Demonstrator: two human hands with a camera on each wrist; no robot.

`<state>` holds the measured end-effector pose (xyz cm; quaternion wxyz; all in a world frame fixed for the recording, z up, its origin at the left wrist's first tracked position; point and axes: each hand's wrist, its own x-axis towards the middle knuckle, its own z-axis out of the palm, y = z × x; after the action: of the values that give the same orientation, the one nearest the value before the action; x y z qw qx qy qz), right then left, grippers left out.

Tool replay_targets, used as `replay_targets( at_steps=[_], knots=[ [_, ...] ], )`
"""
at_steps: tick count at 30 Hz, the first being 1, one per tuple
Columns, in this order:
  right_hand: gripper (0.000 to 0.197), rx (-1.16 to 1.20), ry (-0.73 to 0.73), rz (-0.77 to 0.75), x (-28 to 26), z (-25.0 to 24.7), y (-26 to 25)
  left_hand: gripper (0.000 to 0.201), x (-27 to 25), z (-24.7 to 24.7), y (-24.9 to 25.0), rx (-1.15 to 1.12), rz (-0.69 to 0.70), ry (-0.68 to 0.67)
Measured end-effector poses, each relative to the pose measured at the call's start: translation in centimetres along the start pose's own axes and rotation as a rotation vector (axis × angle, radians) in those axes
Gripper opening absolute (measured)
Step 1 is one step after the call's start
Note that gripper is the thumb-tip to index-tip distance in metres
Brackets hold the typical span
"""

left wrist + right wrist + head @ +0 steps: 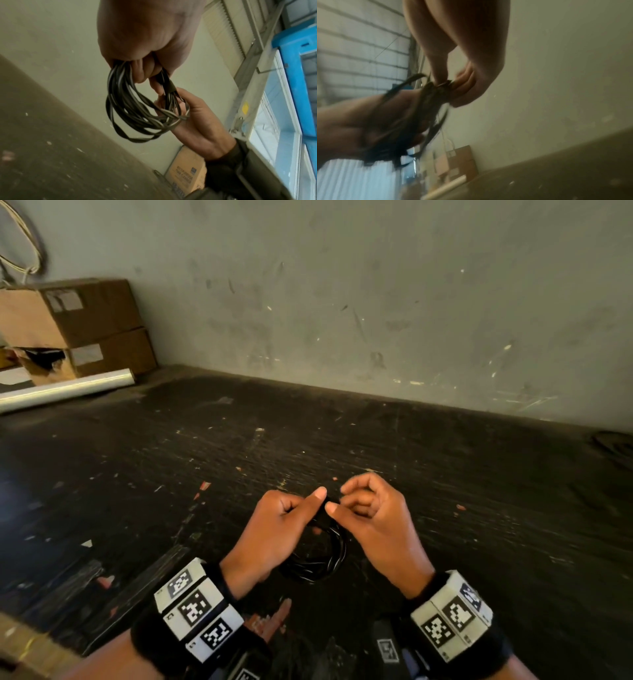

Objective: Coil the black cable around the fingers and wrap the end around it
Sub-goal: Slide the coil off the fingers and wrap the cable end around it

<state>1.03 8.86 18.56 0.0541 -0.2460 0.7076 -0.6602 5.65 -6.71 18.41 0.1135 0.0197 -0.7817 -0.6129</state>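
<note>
Cable (322, 556): I see one black coil of many loops, held above the table (445, 474) between two hands; left hand (274, 529) and right hand (373, 518) both pinch its top.

Both hands (277, 522) (373, 515) close together, fingers curled

Grey-green plastered wall (376, 285), scuffed and scratched, dark worn tabletop (308, 440) flecked with pale debris, two stacked cardboard boxes (85, 326) in the far left corner, white roll (65, 390) lying before them, daylight through a blue-framed window (295, 94).
</note>
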Motion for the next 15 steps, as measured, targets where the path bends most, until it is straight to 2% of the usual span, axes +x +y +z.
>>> replay_targets(
  at_steps=[2,5,9,12,13,15],
  knots=[
    [0.031,-0.1,-0.149,0.025,0.5,-0.5,-0.1,0.049,0.0,-0.3,-0.2,0.067,-0.009,-0.013],
    [0.011,-0.204,-0.286,-0.019,0.9,-0.3,0.0,0.054,0.0,-0.9,-0.7,0.133,-0.046,-0.042],
    [0.009,-0.072,-0.184,-0.072,0.9,1.8,1.2,0.056,-0.1,-2.4,-0.8,0.105,-0.079,-0.042],
    [0.009,-0.083,-0.123,-0.096,1.2,3.9,2.3,0.023,-0.3,-4.2,-1.2,0.046,-0.149,0.008],
    [0.009,-0.067,-0.085,-0.09,1.4,4.6,2.7,0.02,-0.4,-5.1,-1.8,0.027,-0.193,0.03],
    [0.011,-0.01,0.012,-0.061,2.0,5.8,3.2,0.025,-0.9,-6.9,-3.4,-0.061,-0.297,0.085]
  ],
)
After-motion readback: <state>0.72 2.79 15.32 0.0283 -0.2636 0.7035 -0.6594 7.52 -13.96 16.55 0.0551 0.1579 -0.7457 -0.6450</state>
